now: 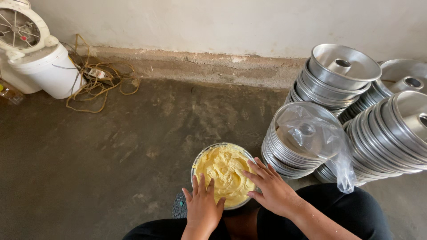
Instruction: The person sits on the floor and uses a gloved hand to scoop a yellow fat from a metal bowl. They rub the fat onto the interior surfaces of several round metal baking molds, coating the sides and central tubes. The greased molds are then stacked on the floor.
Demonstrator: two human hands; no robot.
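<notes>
Left hand point(202, 205): flat and unclenched, fingers spread, laid on the near rim of the pan; grasping nothing.
Right hand point(270, 189): also flat and unclenched, fingers fanned out, tips resting on the batter at the pan's right side; nothing gripped.
Pan of batter point(223, 174): one round metal pan, filled close to the brim with thick pale-yellow batter, surface rough and swirled; set on the floor at bottom centre, just in front of the knees in black trousers point(347, 213).
Empty ring pans point(340, 66): four leaning stacks of shiny metal tube pans to the right; pans per stack too many and too overlapped to count.
Plastic bag point(313, 135): one clear bag draped over the nearest stack, hanging down its right side.
Nearest stack: just beside the batter pan on its right, whether touching cannot be told.
White bucket point(49, 69): one, far left against the wall, with a white fan-like appliance point(20, 29) leaning over it.
Cord point(95, 80): one tangled yellowish bundle beside the bucket.
Floor point(111, 155): bare grey concrete, wide open to the left and ahead of the pan as far as the wall's base.
</notes>
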